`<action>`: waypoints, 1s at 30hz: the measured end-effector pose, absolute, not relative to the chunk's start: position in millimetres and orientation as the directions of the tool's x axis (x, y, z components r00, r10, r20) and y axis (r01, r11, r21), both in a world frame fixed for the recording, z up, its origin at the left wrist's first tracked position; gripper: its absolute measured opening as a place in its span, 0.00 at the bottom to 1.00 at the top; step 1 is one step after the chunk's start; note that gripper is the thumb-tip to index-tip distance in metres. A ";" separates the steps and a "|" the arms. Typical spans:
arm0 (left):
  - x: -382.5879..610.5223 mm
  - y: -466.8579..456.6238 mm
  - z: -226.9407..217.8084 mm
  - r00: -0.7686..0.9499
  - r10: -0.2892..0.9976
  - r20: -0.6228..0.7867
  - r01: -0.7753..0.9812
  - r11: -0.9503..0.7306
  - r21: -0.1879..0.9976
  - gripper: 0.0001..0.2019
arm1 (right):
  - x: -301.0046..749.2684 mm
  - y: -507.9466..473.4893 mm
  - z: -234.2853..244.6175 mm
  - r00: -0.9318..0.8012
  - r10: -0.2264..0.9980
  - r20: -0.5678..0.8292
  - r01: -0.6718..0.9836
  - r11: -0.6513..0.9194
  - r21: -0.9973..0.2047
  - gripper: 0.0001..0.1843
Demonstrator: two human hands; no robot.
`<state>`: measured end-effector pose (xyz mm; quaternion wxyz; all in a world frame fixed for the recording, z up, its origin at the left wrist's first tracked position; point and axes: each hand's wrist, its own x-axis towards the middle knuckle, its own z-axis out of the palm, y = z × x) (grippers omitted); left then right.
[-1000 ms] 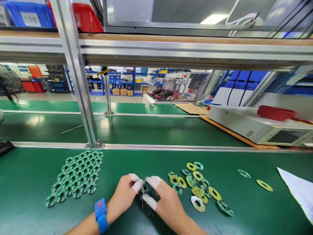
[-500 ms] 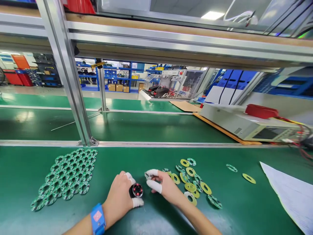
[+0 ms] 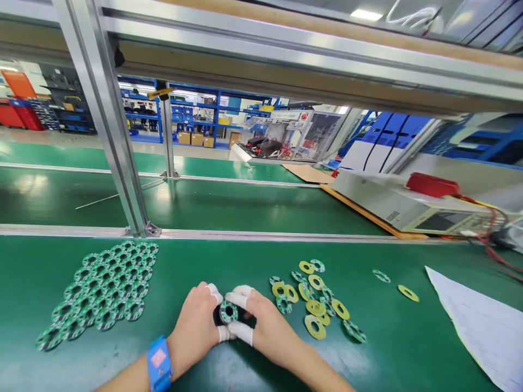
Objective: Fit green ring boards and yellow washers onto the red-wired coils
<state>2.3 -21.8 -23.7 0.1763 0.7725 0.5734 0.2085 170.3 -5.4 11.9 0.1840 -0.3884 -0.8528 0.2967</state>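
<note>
My left hand [image 3: 200,316], in white finger cots, grips a black round part [image 3: 216,314] from the left. A green ring-shaped circuit board [image 3: 229,312] lies over the top of that part, covering its face. From the right, the thumb and fingers of my right hand [image 3: 261,321] close on the board's edge, also in white cots. Whether they touch the black part too is hard to tell. Just right of this hand are loose green ring boards [image 3: 283,304] and yellow rings [image 3: 315,326], some overlapping.
Rows of green ring boards [image 3: 110,288] lie at the left. A white paper sheet [image 3: 478,326] is at the right. Behind the green bench [image 3: 196,375] stand a metal post [image 3: 108,120] and a grey instrument [image 3: 379,198] with a red case on it.
My right hand has moved left to meet the left hand. The ring board now covers the black part's face, which showed red spots before. The view has tilted slightly.
</note>
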 end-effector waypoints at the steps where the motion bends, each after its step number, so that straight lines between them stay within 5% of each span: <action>1: 2.4 -22.1 -23.9 0.254 0.960 0.119 0.812 -0.278 0.513 0.17 | 170.6 -6.3 10.5 -0.631 0.771 0.081 0.568 0.531 -0.629 0.15; 11: 2.2 -23.6 -25.3 0.246 0.965 0.094 0.805 -0.257 0.535 0.15 | 173.0 -10.9 -7.0 -0.591 0.802 0.085 0.672 0.548 -0.498 0.20; 21: 1.4 -23.7 -24.3 0.255 0.964 0.080 0.806 -0.258 0.533 0.14 | 168.6 -5.4 9.2 -0.632 0.766 0.118 0.539 0.544 -0.642 0.16; 25: 1.5 -23.6 -21.4 0.257 0.964 0.073 0.813 -0.257 0.523 0.14 | 167.3 -2.8 19.8 -0.666 0.741 0.086 0.537 0.555 -0.635 0.08; 30: 2.5 -21.6 -24.5 0.256 0.964 0.074 0.825 -0.258 0.503 0.13 | 162.9 -3.1 17.4 -0.615 0.787 0.038 0.590 0.492 -0.640 0.10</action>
